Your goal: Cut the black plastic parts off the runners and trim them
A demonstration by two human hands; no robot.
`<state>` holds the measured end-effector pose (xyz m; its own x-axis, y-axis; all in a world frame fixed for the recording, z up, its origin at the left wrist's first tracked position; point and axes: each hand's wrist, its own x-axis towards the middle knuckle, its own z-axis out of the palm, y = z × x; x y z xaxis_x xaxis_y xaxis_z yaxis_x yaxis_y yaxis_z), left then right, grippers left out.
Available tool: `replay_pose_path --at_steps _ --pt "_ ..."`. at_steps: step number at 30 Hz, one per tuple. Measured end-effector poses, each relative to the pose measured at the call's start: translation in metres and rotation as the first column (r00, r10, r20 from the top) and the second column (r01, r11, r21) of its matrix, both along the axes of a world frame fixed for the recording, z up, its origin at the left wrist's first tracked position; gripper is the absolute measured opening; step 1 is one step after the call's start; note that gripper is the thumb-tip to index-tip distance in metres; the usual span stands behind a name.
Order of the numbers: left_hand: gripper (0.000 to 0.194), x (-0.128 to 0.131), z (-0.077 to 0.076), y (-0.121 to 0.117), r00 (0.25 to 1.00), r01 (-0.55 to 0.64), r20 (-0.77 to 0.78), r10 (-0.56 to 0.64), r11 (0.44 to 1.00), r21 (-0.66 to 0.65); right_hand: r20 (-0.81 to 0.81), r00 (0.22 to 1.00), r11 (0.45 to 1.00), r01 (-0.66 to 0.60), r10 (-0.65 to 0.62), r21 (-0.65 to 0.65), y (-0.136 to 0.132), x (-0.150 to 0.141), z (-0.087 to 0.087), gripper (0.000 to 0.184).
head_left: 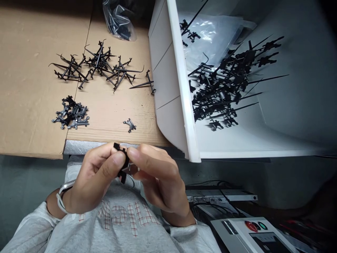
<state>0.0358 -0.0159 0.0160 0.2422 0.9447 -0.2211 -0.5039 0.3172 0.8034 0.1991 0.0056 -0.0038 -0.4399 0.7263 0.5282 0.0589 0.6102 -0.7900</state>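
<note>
Just in front of my chest, my left hand (96, 177) is closed on a small black plastic bracket (123, 175), its thumb pressed flat against the part. My right hand (159, 174) grips the same bracket from the other side, with its fingers curled. A small shiny sliver shows between the right fingers near the bracket; I cannot make out what it is. Beyond the hands, one loose bracket (130, 125) lies on the cardboard. To the left sits a pile of similar brackets (71, 112). Farther back lie several thin black pointed rods with crosspieces (99, 60).
A white bin (193, 140) at the right holds a heap of black parts with long spikes (226, 84) and a clear plastic bag (210, 30). Another bag of black parts (119, 23) lies at the back of the cardboard (31, 88). A control box (237, 228) stands lower right.
</note>
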Motion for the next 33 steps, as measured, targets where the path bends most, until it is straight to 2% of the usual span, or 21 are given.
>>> replay_pose_path --at_steps 5,10,16,20,24,26,29,33 --pt "0.043 -0.002 0.0 -0.002 1.0 0.015 -0.026 -0.015 1.0 0.007 0.037 0.995 0.995 0.093 -0.094 0.026 -0.004 0.001 -0.005 0.071" --pt "0.044 -0.003 0.001 -0.003 0.997 0.012 -0.073 -0.011 1.0 0.02 0.017 0.998 0.998 0.056 -0.057 0.04 -0.004 0.0 -0.005 0.072" --pt "0.037 -0.004 -0.001 -0.004 1.0 0.001 -0.001 -0.001 0.999 0.043 0.01 0.997 0.997 0.077 -0.077 0.016 -0.005 0.001 -0.006 0.074" --pt "0.038 -0.003 -0.001 -0.006 1.0 -0.002 -0.015 0.003 0.998 0.063 -0.01 0.996 0.996 0.086 -0.086 0.016 -0.005 0.001 -0.009 0.077" --pt "0.039 0.0 0.0 -0.002 0.999 -0.009 -0.034 0.011 0.997 0.078 -0.065 0.998 0.997 0.014 -0.019 -0.073 -0.003 -0.002 -0.008 0.072" --pt "0.04 0.002 0.0 0.002 0.997 -0.037 -0.067 0.043 0.996 0.081 -0.105 0.994 0.991 -0.001 -0.013 -0.132 -0.002 -0.002 -0.007 0.062" --pt "0.048 0.003 0.0 0.009 0.981 -0.133 -0.129 0.147 0.985 0.113 -0.187 0.975 0.97 0.076 -0.122 -0.232 -0.003 0.0 -0.009 0.044" --pt "0.046 0.001 -0.003 0.013 0.939 -0.217 -0.214 0.271 0.945 0.245 -0.255 0.955 0.952 0.074 -0.153 -0.297 -0.006 0.0 -0.012 0.039"
